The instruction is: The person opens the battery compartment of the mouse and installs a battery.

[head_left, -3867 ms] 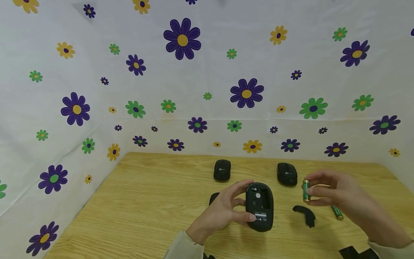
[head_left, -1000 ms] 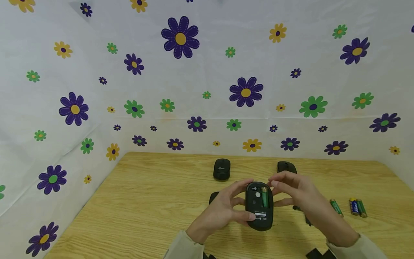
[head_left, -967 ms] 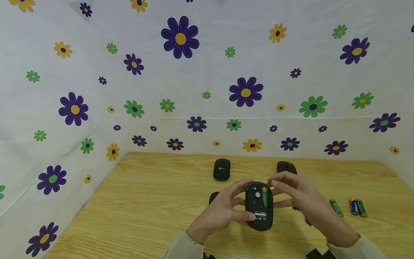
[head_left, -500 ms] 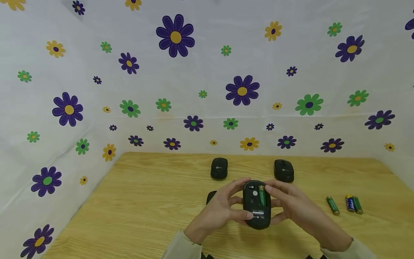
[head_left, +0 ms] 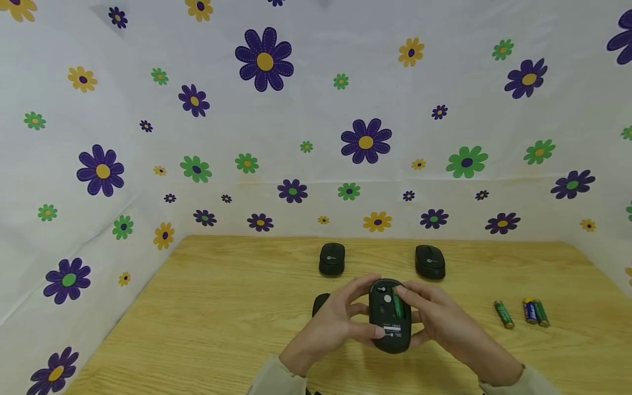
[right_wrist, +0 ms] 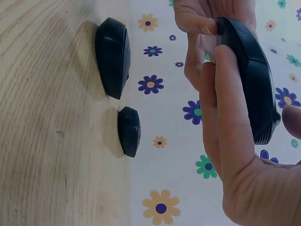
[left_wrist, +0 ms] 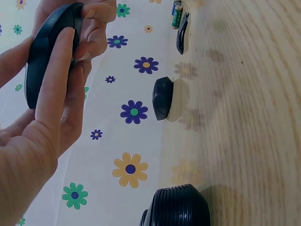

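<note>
My left hand (head_left: 328,323) grips a black computer mouse (head_left: 382,308) above the table, its underside towards me and the left thumb across its lower label. A green battery (head_left: 398,308) lies in the open battery slot on the mouse's right side. The right hand (head_left: 446,323) holds the mouse from the other side, thumb on the battery's upper end and fingers behind the shell. Both wrist views show fingers laid along the mouse's rounded top (left_wrist: 44,52). A black battery cover (left_wrist: 182,36) rests on the table in the left wrist view; the right hand hides it in the head view.
Two black mice stand at the back, one left (head_left: 332,259) and one right (head_left: 430,261). Another mouse (head_left: 320,303) is partly hidden behind the left hand. Right of the hands lie a green battery (head_left: 503,315) and a blue one (head_left: 530,310) beside another green (head_left: 541,313).
The right hand has brought the green battery from the right into the mouse's slot. Its thumb has since moved onto the battery's upper end. The left hand keeps its grip.
</note>
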A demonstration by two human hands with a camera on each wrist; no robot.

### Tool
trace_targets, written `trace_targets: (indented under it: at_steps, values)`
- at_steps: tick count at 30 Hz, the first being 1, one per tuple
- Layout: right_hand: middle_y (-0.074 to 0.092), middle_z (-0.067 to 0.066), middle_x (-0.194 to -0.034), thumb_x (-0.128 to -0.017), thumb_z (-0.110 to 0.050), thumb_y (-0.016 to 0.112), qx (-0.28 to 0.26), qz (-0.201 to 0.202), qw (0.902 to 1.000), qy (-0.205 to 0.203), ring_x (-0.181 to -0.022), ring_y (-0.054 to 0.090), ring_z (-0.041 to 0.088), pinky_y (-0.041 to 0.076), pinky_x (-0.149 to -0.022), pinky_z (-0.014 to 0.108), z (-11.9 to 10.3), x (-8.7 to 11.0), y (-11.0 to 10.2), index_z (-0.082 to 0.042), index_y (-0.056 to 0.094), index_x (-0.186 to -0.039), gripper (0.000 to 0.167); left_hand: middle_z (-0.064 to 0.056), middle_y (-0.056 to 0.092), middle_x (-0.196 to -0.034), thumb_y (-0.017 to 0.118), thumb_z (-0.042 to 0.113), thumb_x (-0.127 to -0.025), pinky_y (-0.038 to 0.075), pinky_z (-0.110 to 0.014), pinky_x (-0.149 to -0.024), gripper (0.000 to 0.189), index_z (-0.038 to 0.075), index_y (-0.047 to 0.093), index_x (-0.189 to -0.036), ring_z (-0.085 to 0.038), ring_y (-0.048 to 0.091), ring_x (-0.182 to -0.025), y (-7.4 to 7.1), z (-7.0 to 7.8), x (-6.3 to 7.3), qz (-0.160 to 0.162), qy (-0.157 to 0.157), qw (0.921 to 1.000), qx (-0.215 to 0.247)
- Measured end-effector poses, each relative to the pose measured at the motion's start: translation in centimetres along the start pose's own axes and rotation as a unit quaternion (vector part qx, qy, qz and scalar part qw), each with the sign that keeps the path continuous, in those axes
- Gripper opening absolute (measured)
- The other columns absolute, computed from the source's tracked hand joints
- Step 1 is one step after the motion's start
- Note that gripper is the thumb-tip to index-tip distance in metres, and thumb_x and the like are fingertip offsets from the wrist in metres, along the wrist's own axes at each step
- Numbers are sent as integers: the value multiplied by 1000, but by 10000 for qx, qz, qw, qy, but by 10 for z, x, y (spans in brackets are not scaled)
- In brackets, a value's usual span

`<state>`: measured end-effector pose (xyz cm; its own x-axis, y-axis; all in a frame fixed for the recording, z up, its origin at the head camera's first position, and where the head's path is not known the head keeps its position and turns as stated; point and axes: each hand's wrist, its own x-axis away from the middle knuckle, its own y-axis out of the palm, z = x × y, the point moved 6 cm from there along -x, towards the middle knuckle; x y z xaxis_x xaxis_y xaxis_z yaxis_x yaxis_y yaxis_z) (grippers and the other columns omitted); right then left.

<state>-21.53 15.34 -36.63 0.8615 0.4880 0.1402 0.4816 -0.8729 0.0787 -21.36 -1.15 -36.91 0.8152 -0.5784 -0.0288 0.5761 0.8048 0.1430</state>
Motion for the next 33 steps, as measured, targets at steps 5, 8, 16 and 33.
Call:
trace_targets:
  at_steps: [5,8,16,33]
  values:
    - [61,11,-112,-110,-32,43,-36,71,10000,32,-93,70,27,63,-64,40,2,-1,0,16,39,-141,58,-6,50,-144,71,-13,-83,63,-40,-72,76,15,48,-150,-23,62,-104,1,-1,-1,-34,24,10000,-28]
    - [61,10,-112,-110,-31,43,-24,109,9999,36,-93,70,27,63,-64,40,3,-2,0,15,40,-140,55,-5,50,-144,70,-14,-83,63,-40,-71,76,15,49,-150,-23,62,-104,0,-2,-1,-27,46,10000,-40]
    - [62,11,-113,-110,-28,43,128,135,9998,-31,-95,69,26,63,-65,41,3,-1,1,18,34,-143,57,-5,49,-146,71,-14,-83,63,-38,-71,77,17,49,-150,-23,63,-105,0,-4,-2,62,-27,10000,-11]
    - [63,15,-113,-111,-24,44,501,288,9983,-69,-97,68,28,62,-62,40,1,1,1,17,36,-141,52,-5,51,-142,72,-14,-82,63,-39,-71,76,15,50,-149,-23,63,-102,1,-7,-3,44,-6,10000,-84]
